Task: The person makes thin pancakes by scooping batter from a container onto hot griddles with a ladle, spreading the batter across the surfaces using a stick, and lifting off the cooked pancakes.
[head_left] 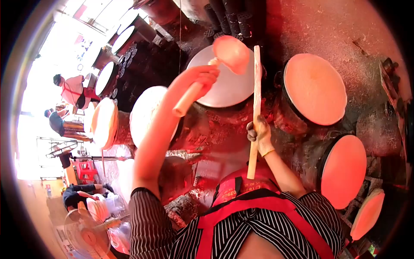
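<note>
My left hand [202, 81] is wrapped around the wooden handle of a ladle [231, 54], whose round bowl hangs above a grey round griddle [215, 94]. Whether the bowl holds anything is hard to make out. My right hand [260, 133], in what looks like a glove, grips a long pale wooden stick [257, 82]. The stick runs lengthwise in view, its far end beside the griddle's right edge and its near end close to my red apron [246, 183]. To the right, another round griddle is covered by a pale, thin sheet [315, 89].
More pale-topped round griddles stand at right [343, 172] and left [148, 112]. Dark cylinders with holes in their ends [228, 19] are stacked behind the grey griddle. At far left are people [74, 91], a red stool [87, 171] and a fan [87, 235].
</note>
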Action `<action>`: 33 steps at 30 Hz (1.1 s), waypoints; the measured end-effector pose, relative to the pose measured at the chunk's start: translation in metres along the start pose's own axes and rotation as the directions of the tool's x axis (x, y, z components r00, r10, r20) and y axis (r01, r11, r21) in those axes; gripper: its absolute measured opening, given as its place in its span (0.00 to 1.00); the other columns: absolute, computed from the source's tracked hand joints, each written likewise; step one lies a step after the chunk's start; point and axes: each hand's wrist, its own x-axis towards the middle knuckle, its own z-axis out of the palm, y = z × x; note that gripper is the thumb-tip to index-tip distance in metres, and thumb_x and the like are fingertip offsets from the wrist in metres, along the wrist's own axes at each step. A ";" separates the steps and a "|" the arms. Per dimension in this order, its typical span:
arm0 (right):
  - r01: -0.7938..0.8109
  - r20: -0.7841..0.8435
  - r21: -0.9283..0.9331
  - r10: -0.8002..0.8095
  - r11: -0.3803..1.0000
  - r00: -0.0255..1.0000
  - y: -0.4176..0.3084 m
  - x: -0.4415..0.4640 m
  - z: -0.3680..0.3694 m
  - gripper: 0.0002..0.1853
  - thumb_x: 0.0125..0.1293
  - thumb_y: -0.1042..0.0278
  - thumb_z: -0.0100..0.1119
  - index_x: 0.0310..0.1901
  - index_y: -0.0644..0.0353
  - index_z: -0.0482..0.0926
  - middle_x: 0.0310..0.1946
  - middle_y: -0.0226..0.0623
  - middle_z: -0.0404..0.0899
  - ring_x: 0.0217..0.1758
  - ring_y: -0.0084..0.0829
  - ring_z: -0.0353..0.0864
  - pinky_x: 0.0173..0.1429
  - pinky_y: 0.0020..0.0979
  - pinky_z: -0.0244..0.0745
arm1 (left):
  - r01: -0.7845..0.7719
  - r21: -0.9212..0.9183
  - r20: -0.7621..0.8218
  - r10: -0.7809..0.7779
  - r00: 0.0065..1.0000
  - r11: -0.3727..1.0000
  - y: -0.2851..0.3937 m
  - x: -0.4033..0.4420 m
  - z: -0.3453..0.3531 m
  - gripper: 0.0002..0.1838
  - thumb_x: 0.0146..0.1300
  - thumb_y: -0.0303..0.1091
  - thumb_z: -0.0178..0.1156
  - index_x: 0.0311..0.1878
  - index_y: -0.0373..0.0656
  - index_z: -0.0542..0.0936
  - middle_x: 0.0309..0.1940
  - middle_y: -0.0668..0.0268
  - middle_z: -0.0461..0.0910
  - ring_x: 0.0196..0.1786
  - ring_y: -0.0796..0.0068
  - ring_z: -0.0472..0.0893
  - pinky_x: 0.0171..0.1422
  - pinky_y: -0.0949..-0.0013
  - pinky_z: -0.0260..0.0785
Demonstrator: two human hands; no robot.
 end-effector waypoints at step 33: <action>0.063 -0.049 -0.553 -0.107 0.831 0.993 0.008 0.160 0.074 0.20 0.68 0.63 0.51 0.61 0.41 0.69 0.17 0.22 0.62 0.10 0.17 0.56 0.13 0.23 0.50 | -0.478 0.825 -0.084 0.902 0.423 0.301 -0.020 -0.028 -0.155 0.19 0.71 0.35 0.50 0.62 0.41 0.70 0.22 0.74 0.68 0.18 0.88 0.63 0.19 0.83 0.54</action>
